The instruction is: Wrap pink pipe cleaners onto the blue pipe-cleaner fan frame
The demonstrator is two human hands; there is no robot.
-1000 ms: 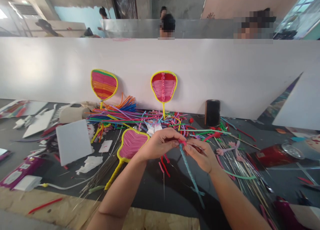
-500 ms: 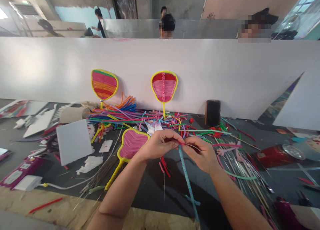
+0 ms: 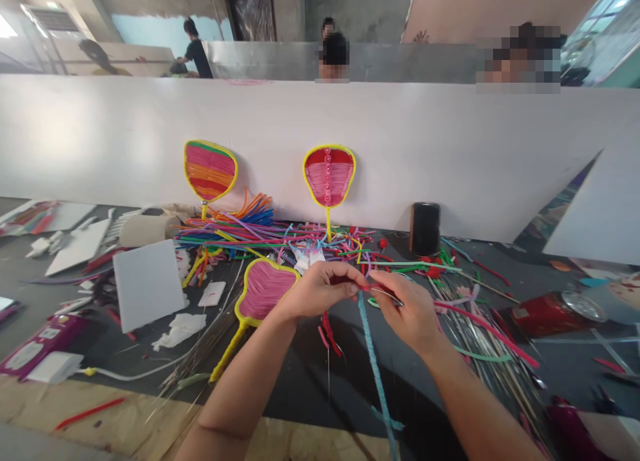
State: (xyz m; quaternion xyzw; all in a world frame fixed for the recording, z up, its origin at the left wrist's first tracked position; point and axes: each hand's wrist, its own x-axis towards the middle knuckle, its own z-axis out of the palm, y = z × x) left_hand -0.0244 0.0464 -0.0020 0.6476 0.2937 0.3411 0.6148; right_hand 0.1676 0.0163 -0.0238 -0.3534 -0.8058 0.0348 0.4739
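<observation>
My left hand (image 3: 325,291) pinches the top of a light blue pipe-cleaner-wrapped stem (image 3: 373,354), which hangs down toward the table's front edge. Close beside it, my right hand (image 3: 407,311) has thumb and forefinger closed on a red pipe cleaner (image 3: 493,326). This strand runs from between both hands' fingertips, behind the right hand, and out to the right. A thin wire also shows by the right fingertips. Behind my left forearm lies a pink fan (image 3: 267,287) with a yellow rim and handle.
Two more yellow-rimmed fans, one striped (image 3: 210,171) and one red-pink (image 3: 330,175), lean on the white board (image 3: 425,127). A pipe-cleaner pile (image 3: 235,231), a black phone (image 3: 425,229), thin wires (image 3: 500,361) and a red can (image 3: 555,313) surround the hands. People work beyond the board.
The red pipe cleaner's free end now reaches farther right and droops lower. My right hand has turned slightly, while my left stays at the blue stem's top.
</observation>
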